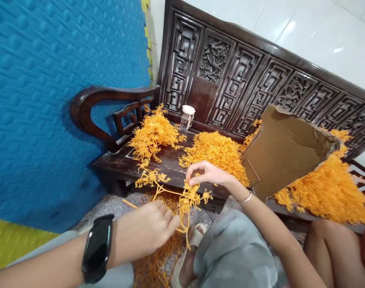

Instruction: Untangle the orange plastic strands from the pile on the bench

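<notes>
My left hand (149, 226), with a black band on its wrist, is closed around the stem of a branched orange plastic flower sprig (170, 191). The sprig's thin arms spread above and to the right of that fist. My right hand (208, 173) pinches a frilly orange cluster at the sprig's right side, its thumb and fingertips bent together. Behind the hands, a pile of small orange pieces (215, 150) lies on the dark wooden bench (176, 160). To its left rises a looser heap of orange sprigs (155, 134).
A clear jug with a white lid (187, 116) stands by the carved backrest (197, 92). At right, a cardboard piece (290, 148) leans among a larger orange pile (329, 192), near another person's knee (335, 244). Orange scraps (158, 256) cover the floor between my legs.
</notes>
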Action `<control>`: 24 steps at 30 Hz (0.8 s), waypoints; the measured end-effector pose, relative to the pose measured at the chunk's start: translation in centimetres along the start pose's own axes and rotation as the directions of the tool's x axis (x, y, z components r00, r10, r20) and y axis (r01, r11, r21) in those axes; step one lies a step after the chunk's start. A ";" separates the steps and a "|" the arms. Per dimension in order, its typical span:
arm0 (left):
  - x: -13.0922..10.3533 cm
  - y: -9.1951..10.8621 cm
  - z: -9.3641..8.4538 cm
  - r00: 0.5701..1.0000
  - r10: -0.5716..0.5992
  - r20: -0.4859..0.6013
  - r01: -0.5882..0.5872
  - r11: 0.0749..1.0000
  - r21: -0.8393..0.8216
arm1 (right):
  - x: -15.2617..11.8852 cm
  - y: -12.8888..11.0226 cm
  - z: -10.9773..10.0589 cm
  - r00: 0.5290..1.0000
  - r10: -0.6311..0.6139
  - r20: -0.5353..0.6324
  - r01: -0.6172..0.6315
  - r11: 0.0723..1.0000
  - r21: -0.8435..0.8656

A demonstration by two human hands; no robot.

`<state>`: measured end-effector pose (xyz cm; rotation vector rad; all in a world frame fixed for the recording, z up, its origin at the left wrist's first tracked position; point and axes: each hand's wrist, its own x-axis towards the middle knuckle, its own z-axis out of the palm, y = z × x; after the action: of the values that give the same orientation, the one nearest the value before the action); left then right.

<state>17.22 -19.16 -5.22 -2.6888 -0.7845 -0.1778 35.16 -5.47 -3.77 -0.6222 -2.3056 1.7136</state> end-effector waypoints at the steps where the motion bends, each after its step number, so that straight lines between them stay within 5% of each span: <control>1: -0.1 -0.1 0.1 1.000 -0.011 0.003 0.011 1.000 -0.001 | -0.2 0.1 -0.2 1.000 0.001 -0.009 -0.001 1.000 -0.006; 8: -0.3 -0.3 0.4 0.999 -0.012 0.030 0.012 1.000 0.006 | -0.9 0.3 0.1 1.000 -0.030 -0.005 0.030 0.997 -0.077; 17: 0.1 -0.6 0.9 0.994 0.005 0.113 -0.002 1.000 -0.021 | 0.0 0.2 1.1 0.983 -0.084 0.164 0.102 0.989 -0.105; 24: -0.3 -1.1 2.0 0.997 -0.029 0.072 0.032 0.999 -0.037 | -0.1 0.9 0.0 0.996 -0.059 -0.063 0.057 0.998 -0.026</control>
<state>16.47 -17.75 -6.83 -2.7333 -0.8516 -0.1047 35.43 -5.34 -4.63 -0.5998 -2.2813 1.6185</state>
